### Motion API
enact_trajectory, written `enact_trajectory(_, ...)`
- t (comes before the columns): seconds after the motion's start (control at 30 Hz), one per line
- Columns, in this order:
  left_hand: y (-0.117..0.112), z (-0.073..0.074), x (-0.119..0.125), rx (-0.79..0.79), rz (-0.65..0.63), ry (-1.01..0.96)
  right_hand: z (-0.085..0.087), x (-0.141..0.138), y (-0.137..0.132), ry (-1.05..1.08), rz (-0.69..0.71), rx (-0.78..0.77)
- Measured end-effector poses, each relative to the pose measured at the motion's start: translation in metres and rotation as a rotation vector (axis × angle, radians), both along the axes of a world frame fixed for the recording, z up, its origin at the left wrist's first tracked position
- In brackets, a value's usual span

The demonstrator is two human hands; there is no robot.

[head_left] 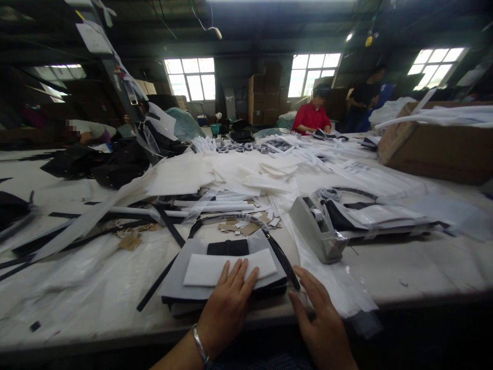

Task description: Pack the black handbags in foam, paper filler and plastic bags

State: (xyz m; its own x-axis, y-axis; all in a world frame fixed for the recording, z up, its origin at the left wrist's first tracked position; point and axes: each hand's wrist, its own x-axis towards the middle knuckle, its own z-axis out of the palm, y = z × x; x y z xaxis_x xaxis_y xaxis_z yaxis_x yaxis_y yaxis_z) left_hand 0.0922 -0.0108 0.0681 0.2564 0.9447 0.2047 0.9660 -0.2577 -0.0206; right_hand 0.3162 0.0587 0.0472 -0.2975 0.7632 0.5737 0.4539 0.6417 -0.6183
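My left hand (pixel 228 303) lies flat, fingers stretched out, on a white sheet (pixel 215 267) that rests on a grey bag (pixel 185 280) at the near table edge. A black folded piece (pixel 228 247) sits on the bag just beyond the sheet. The bag's black strap (pixel 279 257) loops round its far side. My right hand (pixel 321 321) rests beside the bag's right end, fingers apart, touching clear plastic film (pixel 339 288) and the strap's end.
A grey tape dispenser (pixel 318 228) stands right of the bag. Piles of white sheets (pixel 231 174), black straps and cardboard scraps cover the table. A cardboard box (pixel 435 144) sits far right. A person in red (pixel 311 117) and others work at the far side.
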Motion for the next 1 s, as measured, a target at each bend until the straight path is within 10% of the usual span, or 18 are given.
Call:
enact_trajectory(0.2,0.001,0.001,0.003,0.013,0.006,-0.04,-0.011,0.005,-0.005,0.341,0.187,-0.844)
enact_trajectory(0.47,-0.001,-0.004,-0.002,0.123,0.008,-0.048,0.037,-0.012,0.003,0.596,0.269,-1.095)
enact_trajectory(0.83,0.002,-0.013,-0.021,0.468,0.085,-0.043,0.072,-0.029,-0.004,0.689,0.423,-0.895)
enact_trajectory(1.0,0.001,0.007,-0.039,0.514,0.193,-0.135,0.062,0.009,0.034,0.097,0.059,-0.301)
